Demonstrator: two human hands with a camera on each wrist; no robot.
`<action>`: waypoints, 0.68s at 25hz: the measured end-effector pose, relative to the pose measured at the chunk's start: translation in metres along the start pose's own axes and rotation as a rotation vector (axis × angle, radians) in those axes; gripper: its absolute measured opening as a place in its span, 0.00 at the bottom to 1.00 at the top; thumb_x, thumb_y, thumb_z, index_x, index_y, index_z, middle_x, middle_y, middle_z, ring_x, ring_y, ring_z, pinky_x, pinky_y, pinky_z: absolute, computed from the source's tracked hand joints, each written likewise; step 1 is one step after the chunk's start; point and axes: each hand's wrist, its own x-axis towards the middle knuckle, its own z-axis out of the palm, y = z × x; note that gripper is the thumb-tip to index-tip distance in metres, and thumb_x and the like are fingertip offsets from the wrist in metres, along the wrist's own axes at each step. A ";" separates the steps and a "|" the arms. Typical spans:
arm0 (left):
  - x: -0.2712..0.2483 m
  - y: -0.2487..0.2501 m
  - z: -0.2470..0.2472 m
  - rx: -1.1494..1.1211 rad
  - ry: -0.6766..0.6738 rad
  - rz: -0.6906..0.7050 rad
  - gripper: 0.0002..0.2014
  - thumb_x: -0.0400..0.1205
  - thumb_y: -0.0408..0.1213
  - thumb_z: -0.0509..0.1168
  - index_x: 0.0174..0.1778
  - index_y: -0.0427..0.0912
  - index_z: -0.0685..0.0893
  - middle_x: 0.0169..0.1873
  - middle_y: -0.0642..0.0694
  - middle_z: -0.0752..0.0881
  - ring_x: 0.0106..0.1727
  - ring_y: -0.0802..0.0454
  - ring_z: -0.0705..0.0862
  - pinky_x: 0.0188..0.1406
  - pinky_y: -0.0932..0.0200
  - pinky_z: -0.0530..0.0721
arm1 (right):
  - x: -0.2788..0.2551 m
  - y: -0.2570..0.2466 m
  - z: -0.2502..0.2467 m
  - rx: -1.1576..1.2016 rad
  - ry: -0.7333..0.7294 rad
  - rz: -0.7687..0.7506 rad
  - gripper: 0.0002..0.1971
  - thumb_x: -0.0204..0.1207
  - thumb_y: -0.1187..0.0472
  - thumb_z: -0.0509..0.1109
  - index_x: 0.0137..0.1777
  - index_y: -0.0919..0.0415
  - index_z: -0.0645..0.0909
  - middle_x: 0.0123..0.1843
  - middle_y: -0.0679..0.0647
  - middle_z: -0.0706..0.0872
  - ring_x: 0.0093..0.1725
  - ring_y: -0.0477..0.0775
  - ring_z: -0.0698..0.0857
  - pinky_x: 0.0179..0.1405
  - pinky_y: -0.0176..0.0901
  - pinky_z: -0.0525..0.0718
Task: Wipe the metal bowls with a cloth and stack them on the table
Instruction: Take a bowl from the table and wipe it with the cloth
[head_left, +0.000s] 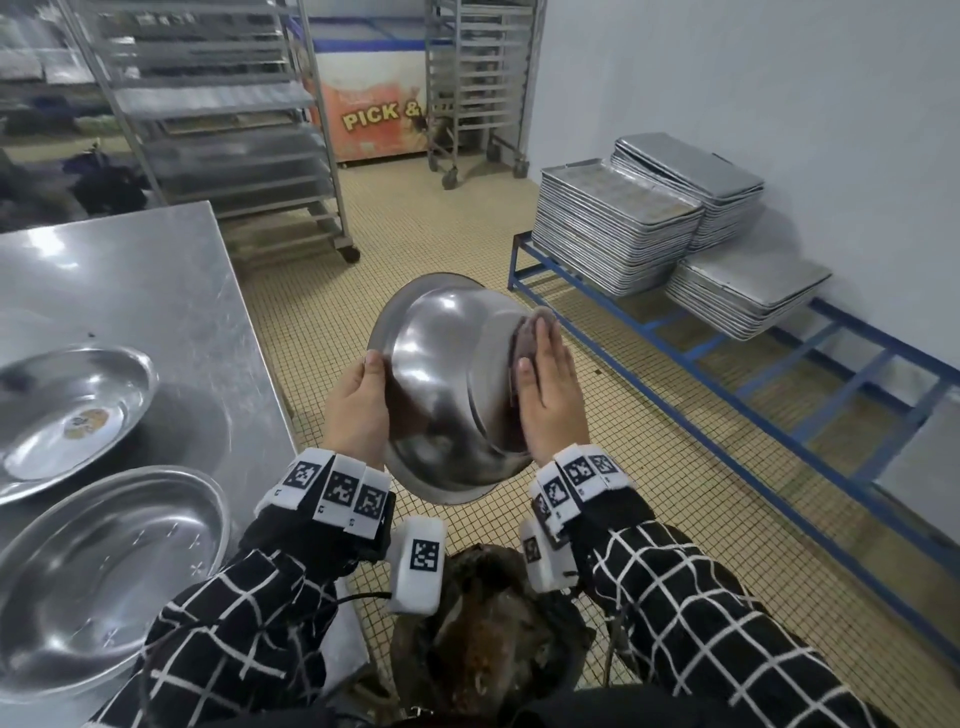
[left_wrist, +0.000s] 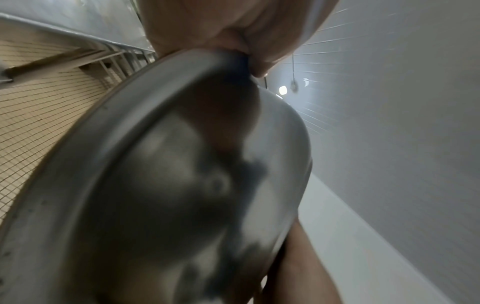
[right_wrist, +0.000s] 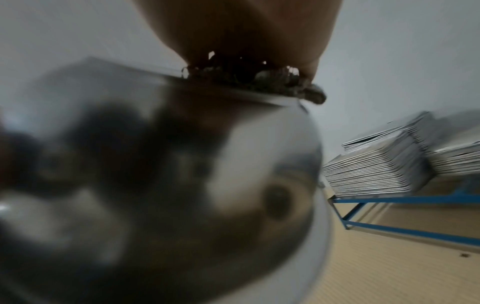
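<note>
A shiny metal bowl (head_left: 447, 384) is held in the air over the floor, tipped so its underside faces me. My left hand (head_left: 358, 405) grips its rim on the left, thumb over the edge. The right hand (head_left: 550, 395) lies flat on the bowl's base and presses a dark cloth (head_left: 530, 332) against it with straight fingers. The left wrist view shows the bowl (left_wrist: 166, 185) close up with the thumb on its rim. In the right wrist view the cloth (right_wrist: 259, 82) sits under my palm on the bowl (right_wrist: 166, 185). Two more bowls, one (head_left: 67, 410) behind the other (head_left: 104, 571), rest open side up on the steel table (head_left: 156, 280).
Stacks of baking trays (head_left: 618, 228) sit on a low blue frame (head_left: 727, 364) along the right wall. Wheeled tray racks (head_left: 228, 119) and an orange chest freezer (head_left: 374, 114) stand at the back. Tiled floor lies between table and frame.
</note>
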 end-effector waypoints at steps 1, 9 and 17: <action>-0.004 0.000 0.002 -0.008 0.005 0.009 0.15 0.87 0.49 0.55 0.40 0.53 0.84 0.45 0.49 0.87 0.51 0.51 0.84 0.59 0.52 0.80 | -0.004 0.010 -0.003 0.001 -0.034 0.026 0.27 0.86 0.45 0.47 0.82 0.36 0.40 0.84 0.38 0.42 0.84 0.54 0.46 0.79 0.68 0.56; -0.022 0.006 0.017 -0.008 0.069 0.008 0.15 0.88 0.48 0.53 0.38 0.52 0.80 0.41 0.54 0.83 0.44 0.59 0.80 0.50 0.58 0.74 | -0.062 0.000 0.006 -0.035 -0.032 -0.257 0.27 0.84 0.42 0.43 0.80 0.34 0.38 0.84 0.38 0.42 0.83 0.46 0.41 0.82 0.61 0.51; -0.027 0.010 0.017 0.031 0.039 0.024 0.16 0.87 0.50 0.54 0.39 0.51 0.81 0.42 0.51 0.84 0.45 0.56 0.81 0.51 0.57 0.76 | 0.000 0.004 -0.037 0.077 0.020 -0.010 0.27 0.86 0.46 0.47 0.83 0.41 0.45 0.85 0.43 0.49 0.83 0.54 0.54 0.79 0.62 0.58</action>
